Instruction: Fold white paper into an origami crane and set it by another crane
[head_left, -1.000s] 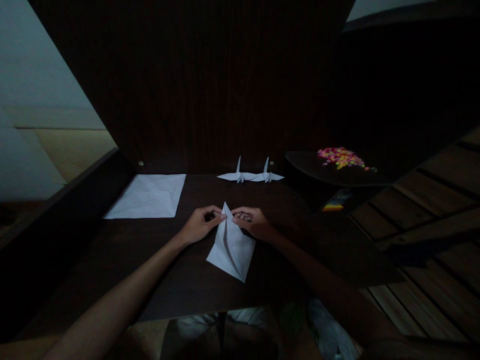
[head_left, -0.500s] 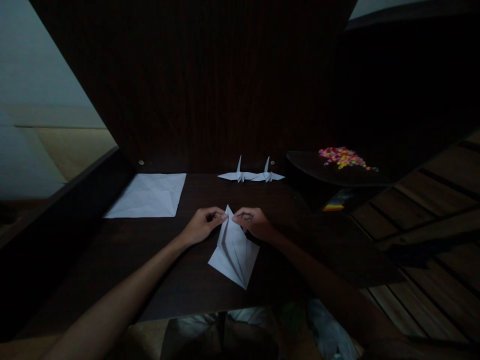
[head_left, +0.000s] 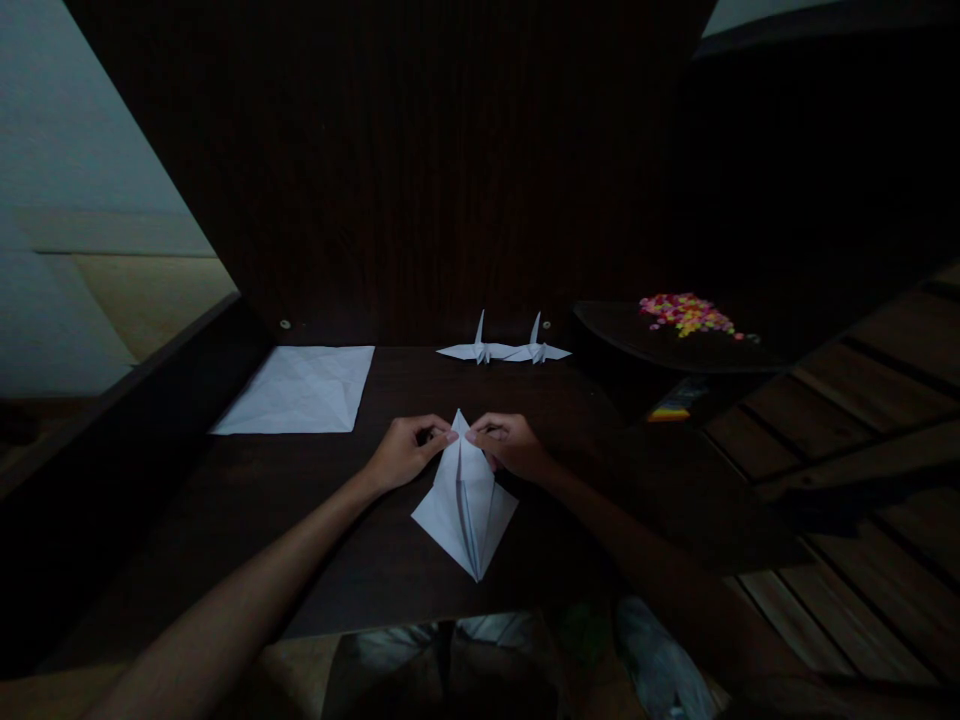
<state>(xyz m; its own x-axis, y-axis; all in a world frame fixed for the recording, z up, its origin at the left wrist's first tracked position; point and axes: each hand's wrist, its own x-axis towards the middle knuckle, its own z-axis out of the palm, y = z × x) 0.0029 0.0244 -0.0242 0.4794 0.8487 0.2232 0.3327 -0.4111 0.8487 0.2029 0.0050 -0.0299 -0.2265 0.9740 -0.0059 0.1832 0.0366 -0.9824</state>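
A partly folded sheet of white paper (head_left: 466,510) lies on the dark wooden desk, its narrow tip pointing away from me and two wider flaps spread toward me. My left hand (head_left: 411,448) pinches its left edge near the tip between thumb and fingers. On the opposite edge, my right hand (head_left: 511,446) grips the paper in the same way. A crease runs down the middle of the paper between my thumbs. Some of my fingertips are hidden under or behind the folds.
Two folded paper cranes (head_left: 504,352) stand side by side at the back of the desk. A creased white sheet (head_left: 307,390) lies flat at the left. On a rounded dark shelf (head_left: 615,325) at the right sits a pile of small colourful pieces (head_left: 688,314).
The folded paper has turned slightly, its near point shifting left, and its centre crease now runs straighter between my thumbs. Both hands keep their hold near the tip.
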